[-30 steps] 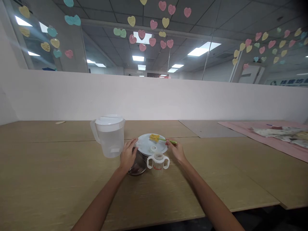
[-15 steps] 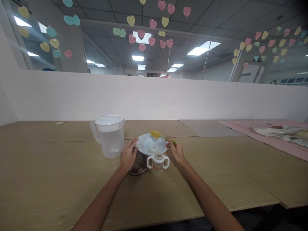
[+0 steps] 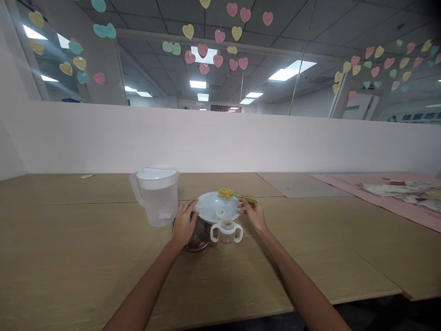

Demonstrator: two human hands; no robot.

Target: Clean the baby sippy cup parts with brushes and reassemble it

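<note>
My right hand [image 3: 253, 214] is closed around the green handle of a brush with a yellow sponge head [image 3: 226, 193]. The head is over the far rim of a white plate [image 3: 206, 215]. My left hand [image 3: 185, 224] grips the plate's left rim between thumb and fingers, above a dark metal bowl [image 3: 197, 241] that it partly hides. A small white bottle cap [image 3: 219, 214] appears at the near side of the plate. In front of it, a clear baby bottle [image 3: 225, 239] with two white handles stands upright and uncapped between my forearms.
A lidded clear plastic pitcher [image 3: 159, 197] stands left of my left hand. Far right, a pink cloth [image 3: 375, 200] carries some crumpled fabric [image 3: 406, 192]. A small flat pale piece [image 3: 87, 176] lies at the back left, near the white wall [image 3: 220, 142].
My right hand has moved slightly right, taking the brush with it. The yellow head has shifted right along the plate's far rim. My left hand stays where it was.
</note>
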